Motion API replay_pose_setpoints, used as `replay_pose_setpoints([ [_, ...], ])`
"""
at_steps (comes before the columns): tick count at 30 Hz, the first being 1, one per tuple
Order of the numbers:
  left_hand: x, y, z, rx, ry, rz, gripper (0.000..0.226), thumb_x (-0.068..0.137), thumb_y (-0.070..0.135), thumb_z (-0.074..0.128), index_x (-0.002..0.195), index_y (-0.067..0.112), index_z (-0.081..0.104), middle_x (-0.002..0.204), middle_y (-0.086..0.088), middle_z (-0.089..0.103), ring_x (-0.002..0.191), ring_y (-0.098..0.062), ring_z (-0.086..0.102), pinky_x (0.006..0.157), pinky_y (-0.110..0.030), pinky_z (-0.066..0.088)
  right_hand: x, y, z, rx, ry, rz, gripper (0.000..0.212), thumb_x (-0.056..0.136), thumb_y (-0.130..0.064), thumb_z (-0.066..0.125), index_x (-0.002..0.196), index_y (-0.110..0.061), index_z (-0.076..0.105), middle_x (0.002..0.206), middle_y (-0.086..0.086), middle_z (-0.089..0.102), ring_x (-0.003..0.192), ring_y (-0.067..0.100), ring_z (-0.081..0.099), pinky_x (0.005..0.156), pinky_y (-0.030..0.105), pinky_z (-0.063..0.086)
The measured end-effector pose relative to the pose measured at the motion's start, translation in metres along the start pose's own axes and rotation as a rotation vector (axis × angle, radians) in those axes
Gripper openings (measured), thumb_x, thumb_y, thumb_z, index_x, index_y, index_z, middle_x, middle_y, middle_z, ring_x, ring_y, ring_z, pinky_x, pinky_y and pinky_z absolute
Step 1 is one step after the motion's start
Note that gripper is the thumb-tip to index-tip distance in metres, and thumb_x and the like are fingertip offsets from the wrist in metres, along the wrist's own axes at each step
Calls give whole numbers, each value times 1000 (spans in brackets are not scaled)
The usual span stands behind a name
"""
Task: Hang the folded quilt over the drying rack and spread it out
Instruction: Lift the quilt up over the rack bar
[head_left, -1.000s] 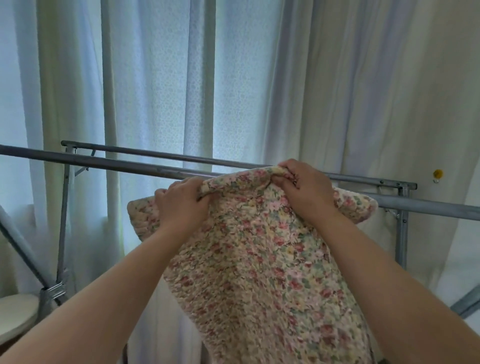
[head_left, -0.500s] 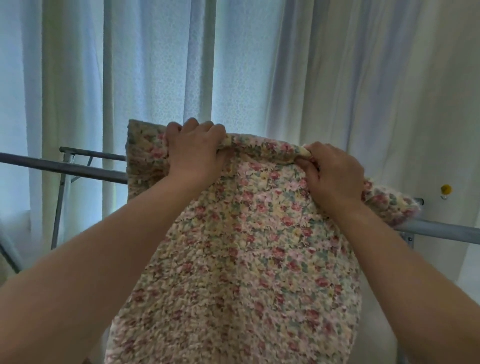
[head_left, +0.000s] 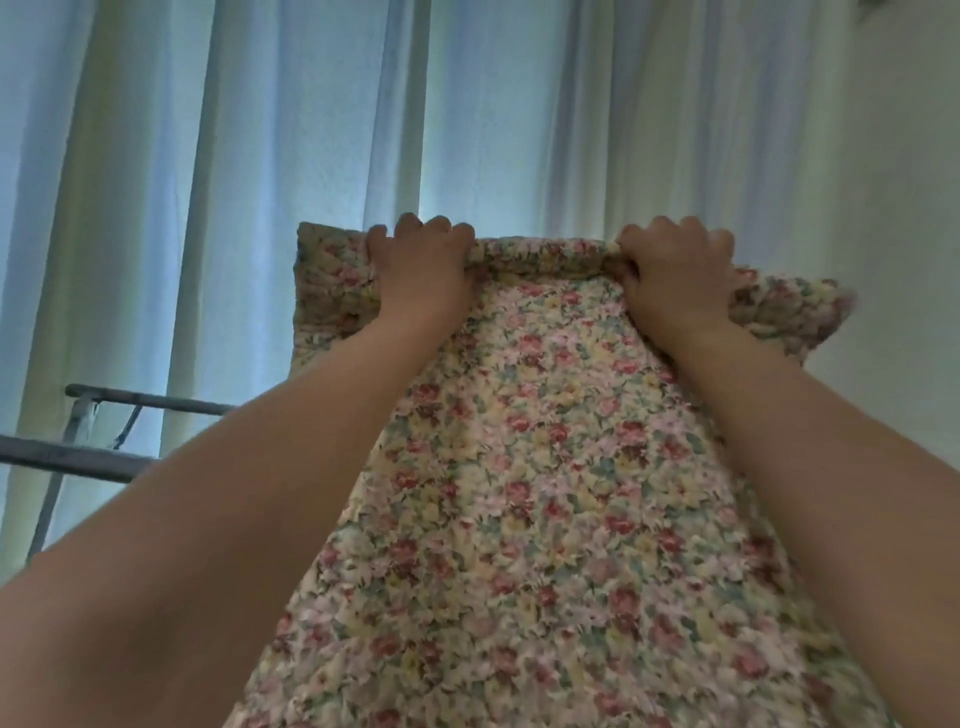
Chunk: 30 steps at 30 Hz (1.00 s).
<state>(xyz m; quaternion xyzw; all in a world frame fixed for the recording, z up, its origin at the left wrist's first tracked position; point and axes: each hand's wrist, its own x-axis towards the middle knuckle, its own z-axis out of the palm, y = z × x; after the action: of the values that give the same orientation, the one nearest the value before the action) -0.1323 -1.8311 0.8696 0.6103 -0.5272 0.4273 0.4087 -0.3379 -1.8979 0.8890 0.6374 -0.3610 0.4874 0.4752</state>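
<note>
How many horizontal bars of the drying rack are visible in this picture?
2. Both are at the left: the upper bar, farther back, and the lower bar, nearer. The quilt may hide more.

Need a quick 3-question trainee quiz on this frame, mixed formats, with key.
1. True or false: the quilt has its top edge lying on a rail of the drying rack.
2. What holds up the quilt's top edge? A) one hand B) both hands C) a clothes peg
3. Fill in: the rack's visible rails show at the picture's lower ____ edge.
Key: 1 false, the edge is held well above the rails. 2 B, the left hand and right hand each grip it. 3 left.
</note>
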Motion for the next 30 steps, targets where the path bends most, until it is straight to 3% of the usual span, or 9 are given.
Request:
replay_pose_setpoints([
  [2, -6, -2, 18, 20, -40, 12, 20, 93, 25, 48, 106, 13, 58, 103, -5, 58, 109, -30, 46, 97, -44, 28, -7, -3, 16, -15, -84, 45, 21, 90, -21, 52, 101, -9, 65, 97, 17, 58, 97, 36, 48, 84, 46, 33],
  [8, -38, -8, 76, 1, -160, 43, 15, 92, 19, 48, 102, 14, 59, 98, -3, 59, 104, -29, 48, 91, -41, 32, -50, -12, 56, -5, -390, 110, 26, 92, -31, 49, 105, -17, 66, 108, 14, 53, 104, 33, 44, 85, 40, 31],
  [14, -54, -10, 102, -98, -228, 30, 13, 91, 16, 48, 95, 11, 60, 90, -4, 56, 102, -29, 49, 89, -40, 33, -69, 9, 49, 300, -569, 351, 13, 84, -21, 55, 96, -16, 59, 88, 2, 58, 84, 24, 55, 69, 29, 38],
  [16, -54, -11, 102, -126, -218, 18, 16, 92, 22, 50, 97, 10, 60, 94, -6, 59, 103, -30, 49, 89, -40, 32, -78, 29, 40, 337, -616, 475, 13, 83, -24, 57, 92, -14, 61, 94, 6, 63, 86, 23, 55, 71, 29, 41],
  [19, -54, -9, 103, -124, -219, 3, 21, 93, 27, 50, 99, 9, 60, 98, -8, 60, 106, -31, 49, 92, -41, 32, -100, 59, 31, 230, -729, 706, 51, 81, -43, 62, 112, -3, 56, 121, 19, 57, 106, 34, 54, 82, 36, 44],
  [22, -55, -4, 105, -115, -217, -14, 22, 93, 28, 51, 100, 10, 61, 101, -8, 60, 107, -31, 49, 93, -42, 31, -121, 73, 26, 283, -893, 936, 97, 74, -65, 60, 140, -2, 26, 145, 18, 34, 126, 35, 40, 97, 38, 38],
  [25, -55, -6, 109, -111, -256, -27, 18, 92, 26, 52, 99, 12, 61, 103, -7, 61, 109, -31, 48, 94, -42, 31, -132, 82, 24, 478, -1043, 1029, 108, 70, -57, 70, 146, -3, 15, 151, 14, 24, 132, 33, 35, 104, 39, 34],
  [28, -58, -7, 111, -39, -419, -3, 20, 91, 31, 53, 102, 15, 59, 110, -7, 60, 113, -30, 48, 95, -41, 32, -141, 86, 21, 314, -1223, 887, 126, 52, -53, 77, 148, -8, 9, 154, 11, 20, 135, 30, 30, 103, 37, 32],
  [30, -60, -7, 111, 3, -467, 22, 24, 91, 35, 53, 104, 16, 59, 112, -7, 60, 114, -30, 47, 95, -40, 32, -145, 85, 22, 238, -1245, 785, 103, 64, -40, 74, 146, -11, 20, 151, 12, 26, 133, 29, 33, 100, 34, 34],
])
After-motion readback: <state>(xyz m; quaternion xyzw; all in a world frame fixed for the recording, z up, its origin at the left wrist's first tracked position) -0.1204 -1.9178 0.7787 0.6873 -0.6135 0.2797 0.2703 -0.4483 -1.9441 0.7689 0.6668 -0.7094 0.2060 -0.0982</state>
